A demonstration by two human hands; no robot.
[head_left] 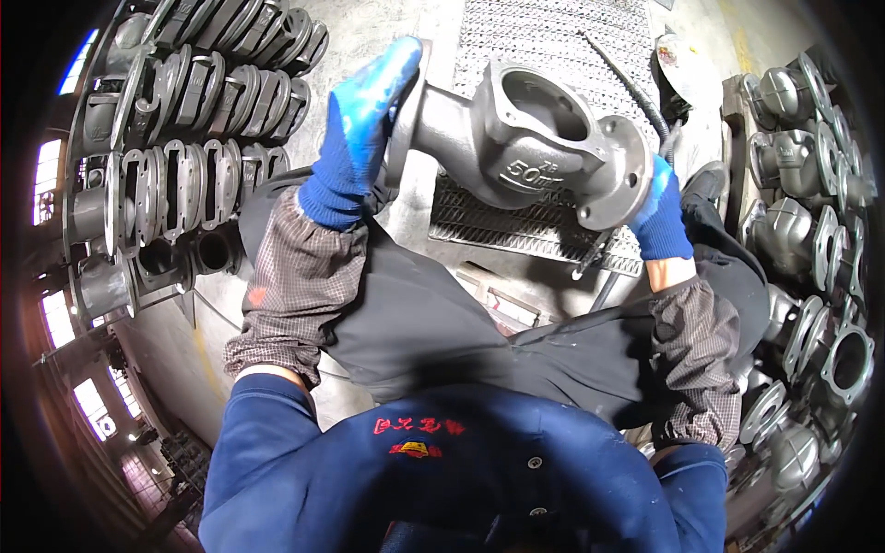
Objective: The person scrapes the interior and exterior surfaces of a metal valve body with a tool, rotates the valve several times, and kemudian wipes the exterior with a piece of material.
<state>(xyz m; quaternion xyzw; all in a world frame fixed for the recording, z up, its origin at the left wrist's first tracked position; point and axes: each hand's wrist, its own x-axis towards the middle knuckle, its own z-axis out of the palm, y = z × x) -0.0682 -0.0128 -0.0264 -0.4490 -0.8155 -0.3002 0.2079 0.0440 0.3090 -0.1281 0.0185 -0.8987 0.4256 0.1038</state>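
Observation:
A grey cast-metal valve body point(525, 147) with a round flange at each end and a wide round opening on top is held up in front of me. My left hand point(373, 111), in a blue glove, is closed round its left flange, thumb side up. Behind the right flange, my gloved right hand point(659, 212) grips that end; most of its fingers are hidden by the metal. Below and behind the valve body lies a ridged metal grating point(516, 230), which the valve body partly covers.
Rows of similar flanged castings point(198, 184) stand stacked at the left. More castings point(797, 221) are piled along the right. A dark hose point(627, 78) lies across the far part of the grating. Near it stands a pale round object point(687, 69).

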